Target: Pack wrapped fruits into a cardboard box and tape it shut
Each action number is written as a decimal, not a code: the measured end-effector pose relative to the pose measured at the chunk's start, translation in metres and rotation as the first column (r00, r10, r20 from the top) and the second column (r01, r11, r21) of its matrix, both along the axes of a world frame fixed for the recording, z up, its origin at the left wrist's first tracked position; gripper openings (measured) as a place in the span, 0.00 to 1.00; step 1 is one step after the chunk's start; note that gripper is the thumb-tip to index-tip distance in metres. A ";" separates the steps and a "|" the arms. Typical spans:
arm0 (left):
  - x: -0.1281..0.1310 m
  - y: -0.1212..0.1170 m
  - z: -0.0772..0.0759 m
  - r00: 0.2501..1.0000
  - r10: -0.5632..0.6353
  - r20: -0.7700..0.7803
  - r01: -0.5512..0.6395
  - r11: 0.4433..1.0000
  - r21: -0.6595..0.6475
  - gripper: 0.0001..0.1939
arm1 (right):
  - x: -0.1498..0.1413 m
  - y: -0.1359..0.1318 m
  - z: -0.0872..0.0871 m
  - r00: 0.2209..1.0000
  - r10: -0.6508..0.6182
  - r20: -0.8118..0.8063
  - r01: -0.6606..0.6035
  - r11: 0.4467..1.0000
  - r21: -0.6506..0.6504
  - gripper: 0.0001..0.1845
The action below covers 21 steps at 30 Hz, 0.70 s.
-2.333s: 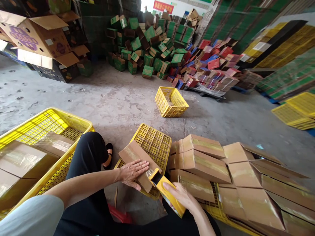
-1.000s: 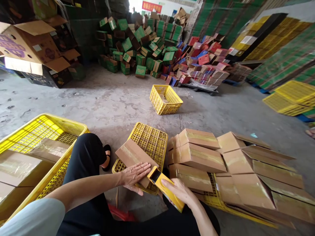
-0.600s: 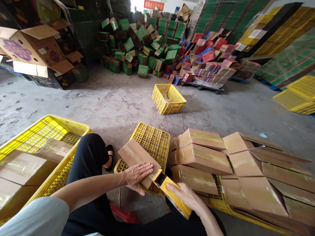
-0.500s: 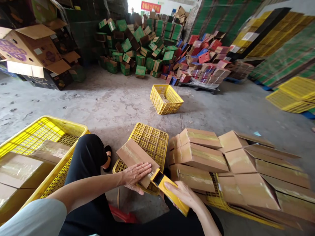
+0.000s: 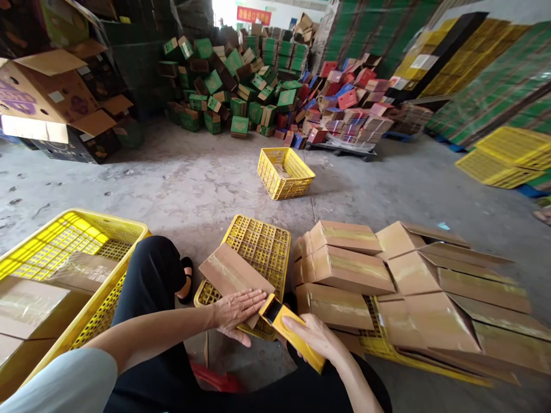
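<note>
A small brown cardboard box lies tilted on an upturned yellow crate in front of me. My left hand rests flat on the box's near end, fingers stretched out. My right hand grips a yellow tape dispenser, whose front end sits against the box edge beside my left fingertips.
A heap of taped brown boxes lies to the right on flattened yellow crates. A large yellow crate holding brown boxes stands on the left beside my knee. A small yellow basket sits on the concrete floor ahead, with piles of green and red boxes behind it.
Both hands and the dispenser keep almost the same place on the box. Only the camera view has shifted slightly.
</note>
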<state>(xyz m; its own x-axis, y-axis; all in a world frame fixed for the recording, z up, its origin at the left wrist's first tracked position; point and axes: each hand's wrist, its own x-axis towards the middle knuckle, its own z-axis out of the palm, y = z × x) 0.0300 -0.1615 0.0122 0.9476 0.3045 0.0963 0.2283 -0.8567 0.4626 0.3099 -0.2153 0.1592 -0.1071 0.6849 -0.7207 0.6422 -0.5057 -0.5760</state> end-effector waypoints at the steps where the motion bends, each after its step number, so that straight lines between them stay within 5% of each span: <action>1: 0.000 0.000 -0.001 1.000 0.004 0.000 -0.004 1.000 0.005 0.60 | 0.000 0.000 -0.001 1.000 0.003 -0.001 -0.003 1.000 -0.002 0.29; 21: 0.009 0.002 0.003 0.997 -0.067 0.026 0.066 0.997 0.029 0.62 | 0.011 -0.014 0.010 0.997 -0.014 0.080 0.011 0.999 0.035 0.28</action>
